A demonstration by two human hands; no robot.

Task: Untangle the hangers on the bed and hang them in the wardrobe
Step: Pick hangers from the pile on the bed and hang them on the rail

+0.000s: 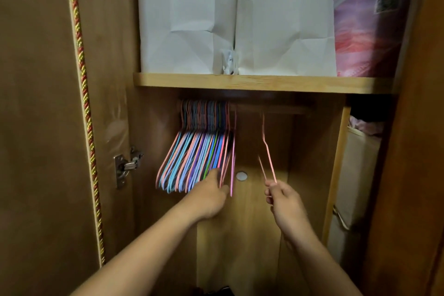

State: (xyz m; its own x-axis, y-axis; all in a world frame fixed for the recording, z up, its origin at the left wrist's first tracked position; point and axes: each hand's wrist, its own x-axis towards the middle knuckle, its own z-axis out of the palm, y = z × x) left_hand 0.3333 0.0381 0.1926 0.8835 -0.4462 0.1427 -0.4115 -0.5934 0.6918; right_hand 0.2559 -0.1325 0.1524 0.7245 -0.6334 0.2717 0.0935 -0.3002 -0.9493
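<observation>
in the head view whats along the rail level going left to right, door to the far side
Braided cord → door hinge → bunch of coloured hangers → left hand → single pink hanger → right hand → beige storage box

Shelf (240, 83) spans the wardrobe; two paper bags (235, 19) on it, bedding pack (365, 14) at their 3 o'clock. Rail (276, 110) just under shelf. Packed hangers (199, 149) on rail's left end, single hanger (266, 146) at their 3 o'clock, well apart. Left hand (211, 197) at bunch's 6 o'clock, touching it; right hand (283, 202) at single hanger's 6 o'clock. Hinge (126, 166) at bunch's 9 o'clock.
</observation>
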